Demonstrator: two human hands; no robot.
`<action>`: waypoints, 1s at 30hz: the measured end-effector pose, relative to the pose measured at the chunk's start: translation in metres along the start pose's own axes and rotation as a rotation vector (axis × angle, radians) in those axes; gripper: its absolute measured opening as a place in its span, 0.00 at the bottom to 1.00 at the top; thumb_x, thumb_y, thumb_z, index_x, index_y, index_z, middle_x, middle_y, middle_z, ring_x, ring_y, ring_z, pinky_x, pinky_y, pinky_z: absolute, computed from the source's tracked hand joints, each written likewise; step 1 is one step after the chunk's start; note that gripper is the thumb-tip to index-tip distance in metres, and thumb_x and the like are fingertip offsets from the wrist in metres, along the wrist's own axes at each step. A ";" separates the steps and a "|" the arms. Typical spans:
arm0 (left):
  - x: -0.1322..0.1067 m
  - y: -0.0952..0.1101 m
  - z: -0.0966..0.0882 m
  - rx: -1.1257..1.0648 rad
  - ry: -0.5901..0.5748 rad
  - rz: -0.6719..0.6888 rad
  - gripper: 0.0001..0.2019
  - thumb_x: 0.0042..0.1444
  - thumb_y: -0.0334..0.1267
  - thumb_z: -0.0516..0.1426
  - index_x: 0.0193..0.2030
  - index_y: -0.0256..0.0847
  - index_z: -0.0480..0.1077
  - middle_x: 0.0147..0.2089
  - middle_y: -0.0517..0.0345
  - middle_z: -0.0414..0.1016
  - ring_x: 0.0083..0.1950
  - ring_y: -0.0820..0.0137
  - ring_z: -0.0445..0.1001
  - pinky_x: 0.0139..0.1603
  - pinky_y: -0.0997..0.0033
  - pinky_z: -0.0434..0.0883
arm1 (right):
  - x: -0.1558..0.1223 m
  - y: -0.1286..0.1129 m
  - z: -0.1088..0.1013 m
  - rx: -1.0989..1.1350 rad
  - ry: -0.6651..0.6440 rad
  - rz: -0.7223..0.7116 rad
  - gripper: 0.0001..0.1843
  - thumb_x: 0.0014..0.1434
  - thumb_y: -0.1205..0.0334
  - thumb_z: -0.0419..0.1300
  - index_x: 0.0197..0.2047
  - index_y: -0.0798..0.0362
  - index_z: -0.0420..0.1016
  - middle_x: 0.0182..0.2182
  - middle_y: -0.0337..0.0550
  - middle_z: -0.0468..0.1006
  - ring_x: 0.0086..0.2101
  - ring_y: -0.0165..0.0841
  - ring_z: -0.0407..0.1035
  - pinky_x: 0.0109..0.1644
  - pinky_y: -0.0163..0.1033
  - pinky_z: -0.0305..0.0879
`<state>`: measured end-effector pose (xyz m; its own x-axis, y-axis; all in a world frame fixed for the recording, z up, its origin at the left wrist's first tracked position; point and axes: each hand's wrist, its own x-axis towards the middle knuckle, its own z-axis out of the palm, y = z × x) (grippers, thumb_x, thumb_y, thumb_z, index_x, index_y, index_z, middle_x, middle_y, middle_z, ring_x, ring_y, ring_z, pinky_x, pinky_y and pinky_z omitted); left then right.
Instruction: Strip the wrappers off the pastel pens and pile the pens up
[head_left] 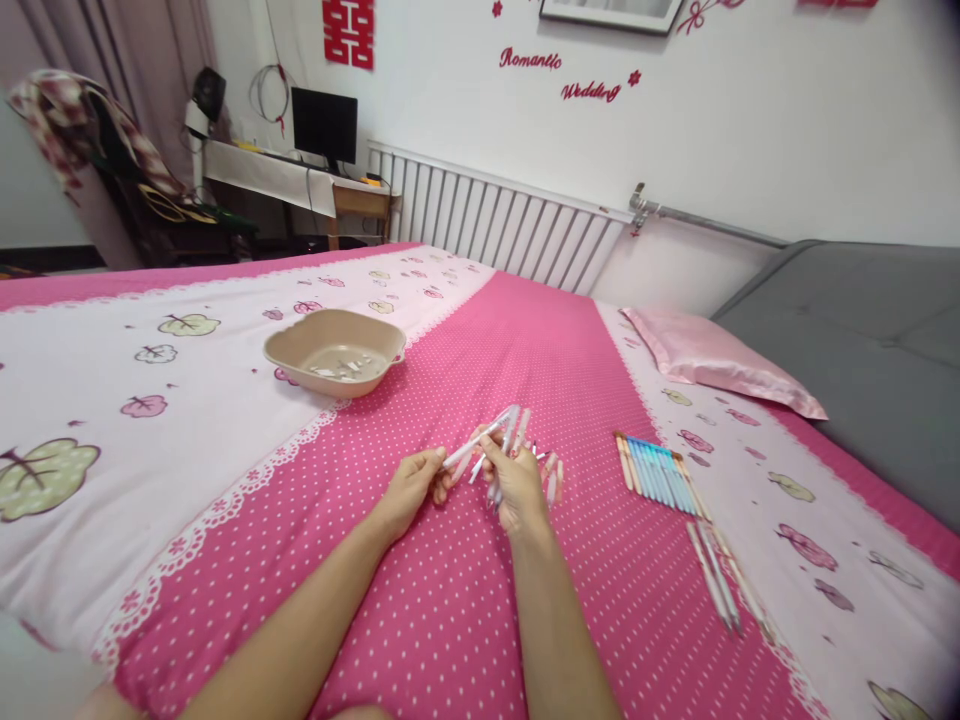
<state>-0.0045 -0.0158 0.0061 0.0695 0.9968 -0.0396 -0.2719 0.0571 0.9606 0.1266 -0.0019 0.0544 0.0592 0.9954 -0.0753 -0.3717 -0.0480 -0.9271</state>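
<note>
My left hand (411, 490) pinches one end of a slim white pen (466, 449), which slants up toward my right hand. My right hand (516, 483) is closed around several pale pink and white pens (516, 428) in a loose bunch, its fingers also at the far part of the slanted pen. More pale pens (555, 476) lie on the bedspread just beyond my right hand, partly hidden by it. To the right, blue and peach pens (656, 475) lie side by side in a row, with several pale pens (716, 575) below them.
A beige plastic basin (334, 350) with small white pieces in it stands on the pink dotted bedspread (420, 620), ahead to the left. A pink pillow (720, 360) lies near the grey headboard (862, 360). Beyond the bed are a railing (495, 212), a desk with a monitor (324, 125) and a chair.
</note>
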 end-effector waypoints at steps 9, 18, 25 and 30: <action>-0.005 0.011 0.005 0.021 0.055 0.074 0.19 0.37 0.42 0.65 0.33 0.37 0.64 0.21 0.68 0.66 0.17 0.83 0.60 0.18 0.82 0.55 | 0.002 0.003 -0.001 -0.001 -0.007 -0.010 0.14 0.39 0.59 0.67 0.29 0.58 0.72 0.14 0.29 0.63 0.15 0.19 0.54 0.17 0.26 0.49; -0.002 0.005 0.002 0.046 0.000 -0.012 0.23 0.51 0.55 0.52 0.23 0.33 0.67 0.15 0.62 0.64 0.15 0.80 0.60 0.18 0.79 0.56 | 0.002 0.004 0.000 0.021 -0.014 -0.009 0.14 0.39 0.59 0.67 0.29 0.58 0.74 0.15 0.30 0.64 0.16 0.19 0.55 0.17 0.25 0.50; -0.005 0.009 0.007 0.046 0.047 0.085 0.20 0.38 0.46 0.64 0.35 0.38 0.65 0.22 0.67 0.68 0.17 0.82 0.61 0.18 0.81 0.56 | 0.003 0.004 0.000 0.048 -0.001 -0.002 0.14 0.39 0.60 0.67 0.30 0.59 0.73 0.15 0.30 0.64 0.16 0.19 0.55 0.17 0.25 0.50; -0.005 0.011 0.008 0.078 0.122 0.119 0.18 0.39 0.47 0.64 0.29 0.37 0.65 0.18 0.68 0.64 0.16 0.83 0.58 0.17 0.82 0.53 | 0.002 0.004 0.000 0.046 -0.017 -0.004 0.14 0.39 0.60 0.67 0.30 0.59 0.74 0.15 0.30 0.65 0.16 0.19 0.54 0.17 0.25 0.50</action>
<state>-0.0003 -0.0209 0.0194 -0.0769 0.9959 0.0473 -0.1959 -0.0616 0.9787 0.1254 0.0000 0.0504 0.0455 0.9968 -0.0652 -0.4136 -0.0406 -0.9096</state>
